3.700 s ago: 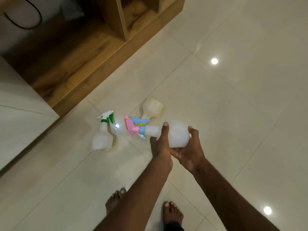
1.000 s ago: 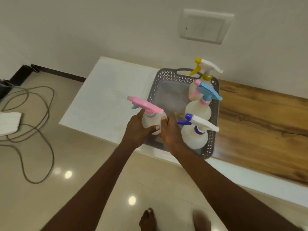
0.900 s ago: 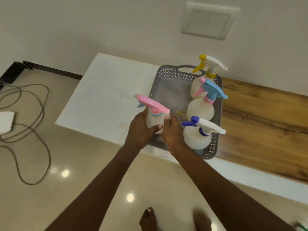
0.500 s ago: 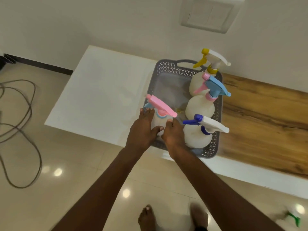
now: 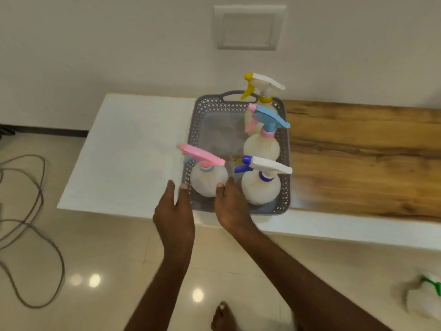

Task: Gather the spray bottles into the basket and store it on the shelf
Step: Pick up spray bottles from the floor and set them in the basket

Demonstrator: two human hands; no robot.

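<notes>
At frame centre, the left hand (image 5: 175, 211) hangs open beside the basket (image 5: 285, 163) while right-hand (image 5: 232, 209) fingertips touch the pink-topped bottle (image 5: 208, 180), grip loose.

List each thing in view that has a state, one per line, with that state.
pink-trigger bottle: upright in basket, near left corner
purple-trigger bottle: upright, near right corner
blue-trigger bottle: upright, right side
yellow-trigger bottle: upright, far right corner
basket: on the white counter, four bottles inside
left hand: open, off the bottle
right hand: open, fingertips at the pink-trigger bottle
green-trigger bottle: on the floor, blurred
</notes>
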